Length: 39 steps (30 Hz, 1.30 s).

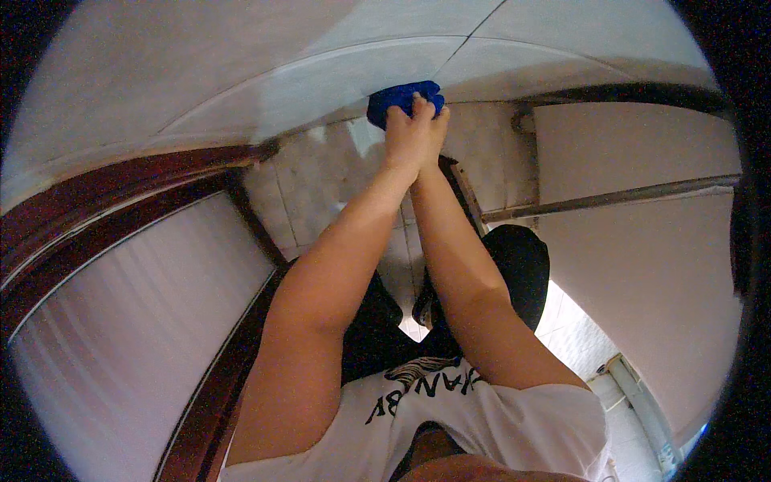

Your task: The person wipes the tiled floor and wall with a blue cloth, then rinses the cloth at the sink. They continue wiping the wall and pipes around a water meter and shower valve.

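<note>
My left hand (411, 135) is closed over a blue cloth (385, 103), its fingers pressing into the bunched fabric. The cloth lies against the pale tiled wall (337, 72), at the wall's lower visible edge. Both my arms reach straight forward and meet at the wrists. My right hand (438, 141) is tucked against the left one and mostly hidden by it. Whether its fingers also grip the cloth does not show.
Beige floor tiles (319, 199) lie below my arms. To the left stands a dark red-brown wooden frame (138, 208) around a pale panel (156, 283). Pale panels (638, 253) with a dark rail (608, 197) rise on the right, close to my knee (518, 271).
</note>
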Available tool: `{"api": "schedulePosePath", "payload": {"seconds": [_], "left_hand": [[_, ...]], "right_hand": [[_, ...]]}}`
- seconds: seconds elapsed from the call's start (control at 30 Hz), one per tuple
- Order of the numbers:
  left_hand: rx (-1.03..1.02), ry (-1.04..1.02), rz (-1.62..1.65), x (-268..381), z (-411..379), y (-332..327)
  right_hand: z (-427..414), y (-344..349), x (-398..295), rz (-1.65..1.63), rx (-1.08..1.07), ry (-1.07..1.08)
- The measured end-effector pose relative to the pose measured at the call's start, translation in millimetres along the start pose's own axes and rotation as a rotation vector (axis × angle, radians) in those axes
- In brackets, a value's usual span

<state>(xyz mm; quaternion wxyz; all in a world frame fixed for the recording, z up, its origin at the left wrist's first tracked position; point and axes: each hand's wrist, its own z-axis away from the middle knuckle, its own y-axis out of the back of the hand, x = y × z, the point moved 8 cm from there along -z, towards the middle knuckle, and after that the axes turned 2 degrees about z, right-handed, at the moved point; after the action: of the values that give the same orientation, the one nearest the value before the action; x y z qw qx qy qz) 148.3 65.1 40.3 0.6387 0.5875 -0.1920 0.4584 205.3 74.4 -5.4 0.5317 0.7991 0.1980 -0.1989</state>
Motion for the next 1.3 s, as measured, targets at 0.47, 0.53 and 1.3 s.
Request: {"api": "schedulePosePath", "payload": {"seconds": [0.47, 0.53, 1.3], "left_hand": [[0.13, -0.811, 0.544, 101.6, 44.9, 72.1], [0.179, -0.721, 0.549, 87.8, 33.8, 67.5], [0.096, -1.064, 0.486, 118.3, 23.7, 92.1]], "right_hand": [[-86.2, 154.3, -62.0, -1.064, 0.423, -0.115], [-80.9, 135.3, -47.5, -0.991, 0.44, -0.113], [-102.8, 165.4, -72.0, -0.976, 0.411, -0.251]]}}
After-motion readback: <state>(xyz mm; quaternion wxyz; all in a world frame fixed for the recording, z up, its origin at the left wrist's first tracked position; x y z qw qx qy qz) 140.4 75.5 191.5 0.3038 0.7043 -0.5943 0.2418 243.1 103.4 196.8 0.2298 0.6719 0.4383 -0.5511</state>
